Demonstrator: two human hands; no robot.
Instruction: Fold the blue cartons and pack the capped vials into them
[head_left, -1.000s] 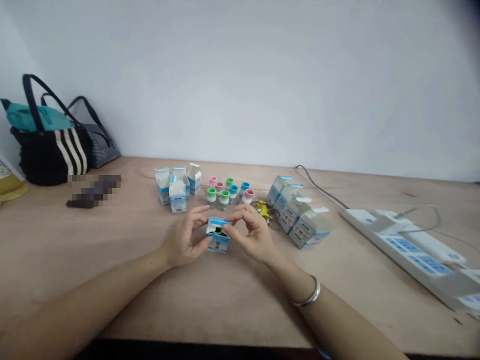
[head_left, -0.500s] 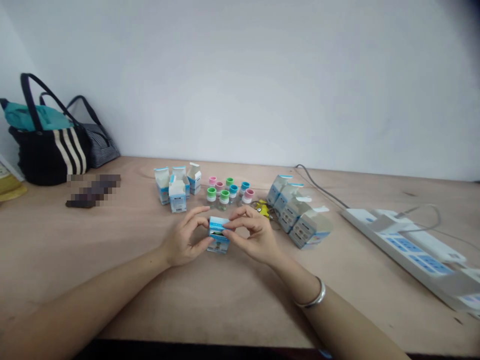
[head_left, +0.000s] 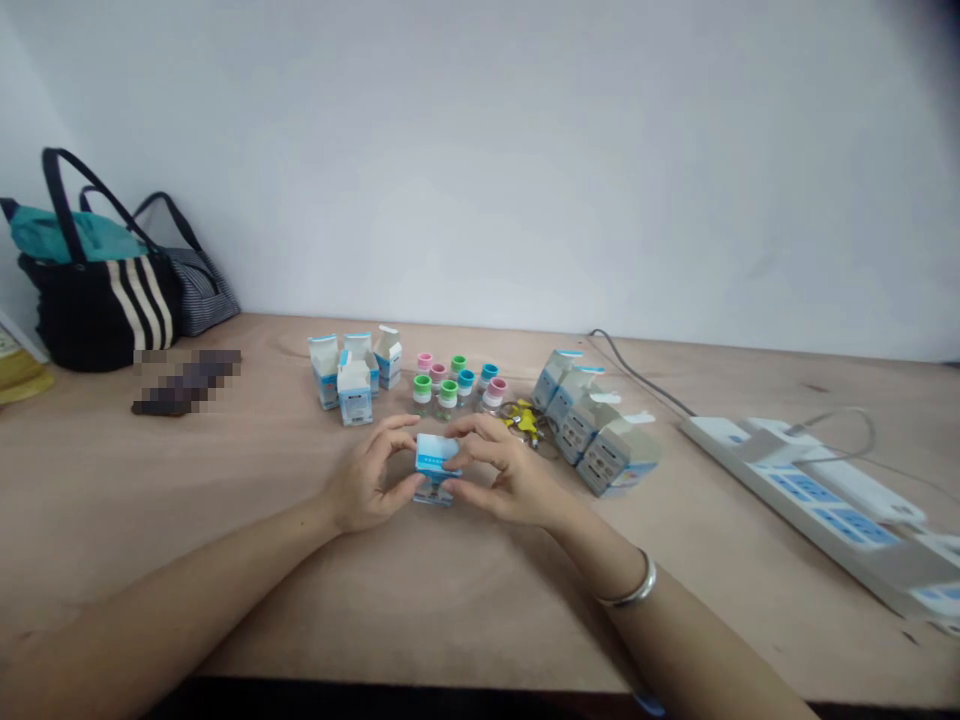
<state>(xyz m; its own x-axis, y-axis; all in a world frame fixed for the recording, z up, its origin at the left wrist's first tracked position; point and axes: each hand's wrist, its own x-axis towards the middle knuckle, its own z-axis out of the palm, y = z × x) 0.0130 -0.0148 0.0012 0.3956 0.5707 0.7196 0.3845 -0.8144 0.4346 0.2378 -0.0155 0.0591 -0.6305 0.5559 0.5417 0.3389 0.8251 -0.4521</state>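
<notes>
A small blue and white carton (head_left: 436, 462) stands on the wooden table (head_left: 225, 520) between my two hands. My left hand (head_left: 371, 475) grips its left side with thumb and fingers curled round it. My right hand (head_left: 499, 470) holds its right side, the fingers pressing on its top flap, which lies down. Behind it stand several small bottles with green, pink and blue caps (head_left: 448, 385). Open cartons (head_left: 354, 372) stand at the back left. A row of closed cartons (head_left: 596, 430) lies to the right.
A yellow object with a ring (head_left: 525, 415) lies behind my right hand. White power strips (head_left: 817, 495) with cables stretch along the right. Two bags (head_left: 105, 285) stand at the far left against the wall, with a dark flat object (head_left: 187, 382) near them.
The carton's top flap stood open with a green cap showing inside; my right fingers have folded it down, and the top is now shut.
</notes>
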